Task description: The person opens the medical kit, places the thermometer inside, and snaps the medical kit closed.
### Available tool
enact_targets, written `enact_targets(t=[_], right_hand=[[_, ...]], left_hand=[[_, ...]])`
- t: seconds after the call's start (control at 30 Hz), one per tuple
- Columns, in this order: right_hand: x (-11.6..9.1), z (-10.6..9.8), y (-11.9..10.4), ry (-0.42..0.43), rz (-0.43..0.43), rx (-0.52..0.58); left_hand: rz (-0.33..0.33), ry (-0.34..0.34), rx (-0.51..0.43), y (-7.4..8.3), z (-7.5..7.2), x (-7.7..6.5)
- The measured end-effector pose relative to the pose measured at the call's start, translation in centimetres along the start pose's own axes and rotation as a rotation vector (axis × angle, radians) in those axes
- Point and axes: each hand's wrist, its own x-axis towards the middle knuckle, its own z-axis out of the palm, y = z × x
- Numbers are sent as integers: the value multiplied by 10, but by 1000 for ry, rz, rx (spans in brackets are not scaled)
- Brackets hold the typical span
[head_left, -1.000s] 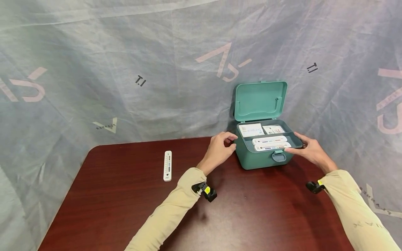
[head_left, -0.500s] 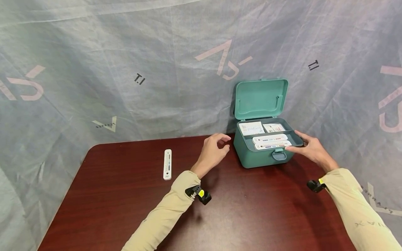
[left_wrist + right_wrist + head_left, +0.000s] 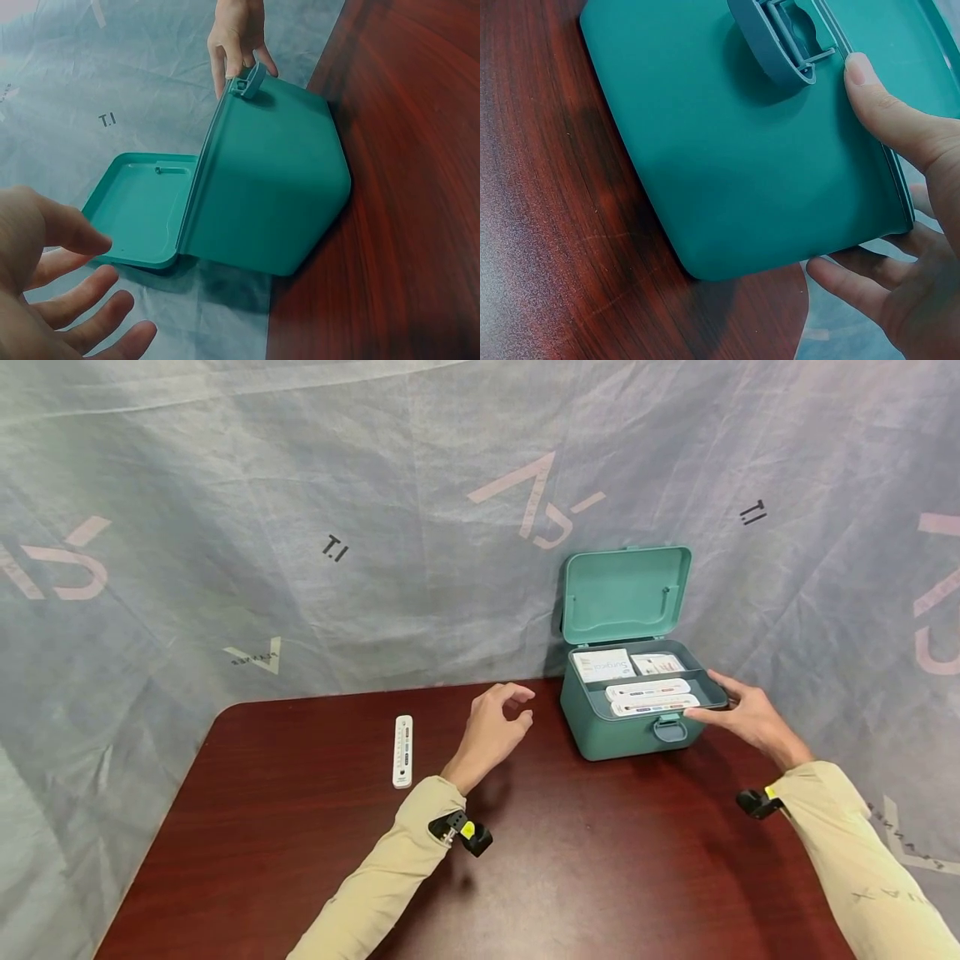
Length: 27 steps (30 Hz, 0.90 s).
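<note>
A green first-aid box [image 3: 600, 739] stands on the table with its lid [image 3: 626, 597] raised. My right hand [image 3: 750, 718] grips the box's front right corner; in the right wrist view the thumb [image 3: 885, 109] lies on the front rim beside the latch [image 3: 769, 37], fingers against the side. Two white thermometers [image 3: 647, 690] lie side by side in the front compartment. Over the table left of the box hangs my left hand [image 3: 491, 731], holding nothing, fingers loosely bent. Farther left, another white thermometer [image 3: 402, 752] lies lengthwise on the table.
Behind the divider, the box's rear compartment holds a white carton [image 3: 602, 665] marked "Surgical" and a smaller white packet [image 3: 657, 663]. The dark red wooden table [image 3: 285, 852] backs onto a grey cloth [image 3: 375, 602] with printed letters.
My left hand has drawn back leftward from the box's left side, toward the loose thermometer. The right hand keeps its place on the box corner.
</note>
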Motion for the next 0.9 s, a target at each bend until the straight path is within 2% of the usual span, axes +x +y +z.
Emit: enact_targets(t=[0.2, 0.43, 0.9], right_hand=[[-2, -3, 2, 6, -2, 5], [-2, -2, 0, -12, 10, -9], [1, -1, -1, -8, 1, 0]], left_hand=[[6, 11, -4, -6, -3, -4], [5, 60, -4, -18, -11, -12], [-33, 110, -35, -33, -23, -26]])
